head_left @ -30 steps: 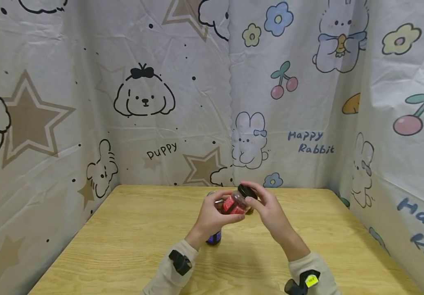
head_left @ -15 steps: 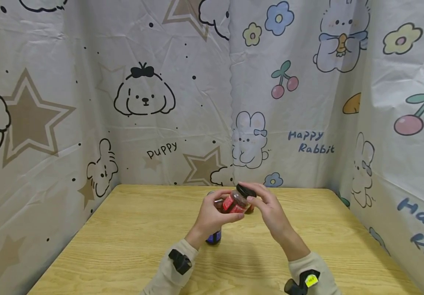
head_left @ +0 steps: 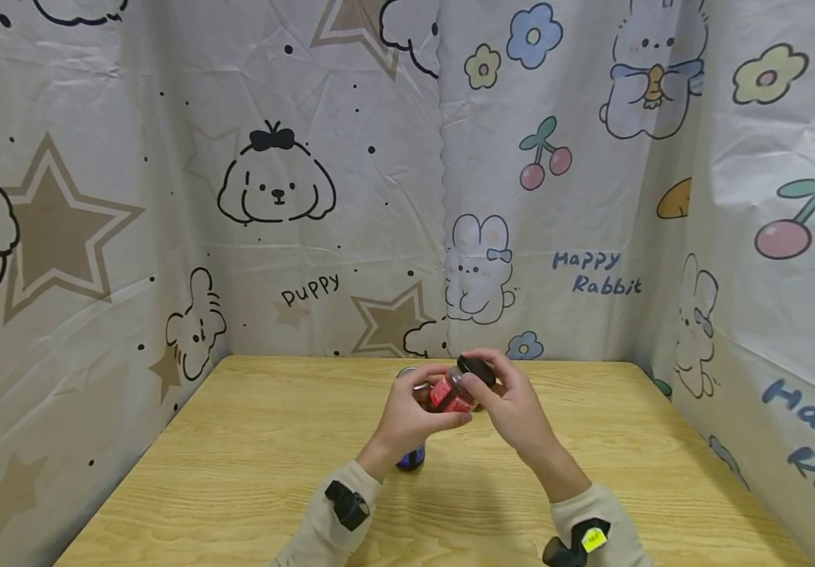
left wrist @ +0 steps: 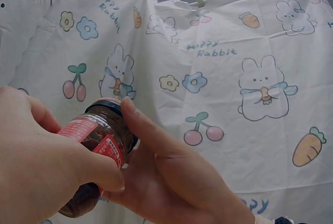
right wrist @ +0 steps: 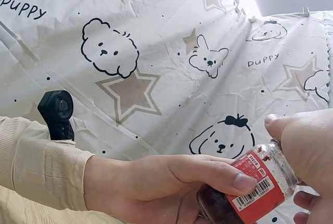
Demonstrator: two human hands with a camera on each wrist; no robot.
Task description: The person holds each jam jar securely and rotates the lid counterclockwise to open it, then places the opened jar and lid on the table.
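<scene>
On my head cam I've got the red-labelled jar (head_left: 452,394) btwn the two hands, up off the table (head_left: 237,457) & tilted, base down to the L, mouth up to the R. L hand (head_left: 407,405) is clamped round the jar body, thumb on the near side, fingers round the far side; the jar sits right in the gap btwn thumb & fingers. R hand (head_left: 524,409) is at the top end: fingers curled over the black lid (head_left: 476,369), thumb on the near side up by the rim, so I read it as gripping the lid. Jar body lies just L of the R thumb.

L wrist cam: L thumb crosses the label, base pokes out below the L hand, & the R thumb tip presses up at the dark rim. Lid is at the jar mouth; can't tell how tightly it's seated.

R wrist cam: L thumb lies on the red label (right wrist: 263,206) beside the barcode, w/ the glass neck running into the R hand. Most R fingers are cut off there.

Behind/below the L hand I see a blue-labelled container (head_left: 411,458) on the table, mostly hidden. Beige sleeves (head_left: 308,539) on both arms, a blk wrist cam (head_left: 346,505) on each. Printed curtain (head_left: 308,252) all round the back & sides.
</scene>
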